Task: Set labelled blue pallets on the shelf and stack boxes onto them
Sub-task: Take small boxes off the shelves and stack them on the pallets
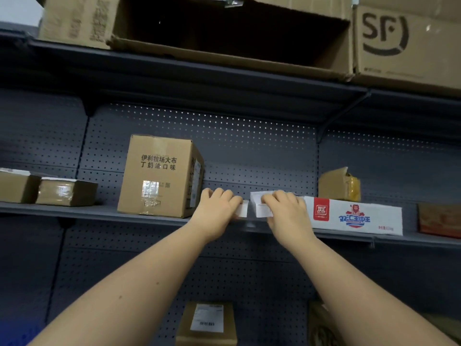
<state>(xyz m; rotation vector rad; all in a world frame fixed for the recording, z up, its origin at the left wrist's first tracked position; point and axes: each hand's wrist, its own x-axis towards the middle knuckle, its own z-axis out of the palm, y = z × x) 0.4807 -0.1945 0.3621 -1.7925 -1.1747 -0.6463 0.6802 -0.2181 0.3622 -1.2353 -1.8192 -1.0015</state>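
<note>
Both arms reach up to the middle grey shelf [99, 212]. My left hand [219, 208] lies knuckles up at the shelf's front edge, its fingers curled over a small white box [242, 210], most of which it hides. Just to the right, my right hand [284, 208] grips a second small white box [260, 204] from above. A narrow gap separates the two white boxes. A tall brown carton [159, 176] with printed characters stands directly left of my left hand. No blue pallet shows in this view.
A long white carton [354, 217] with a red logo lies right of my right hand, a torn brown box [339, 183] behind it. Two flat taped boxes [66, 192] sit far left. Large cartons [409, 43] fill the top shelf; a labelled box [207, 323] sits below.
</note>
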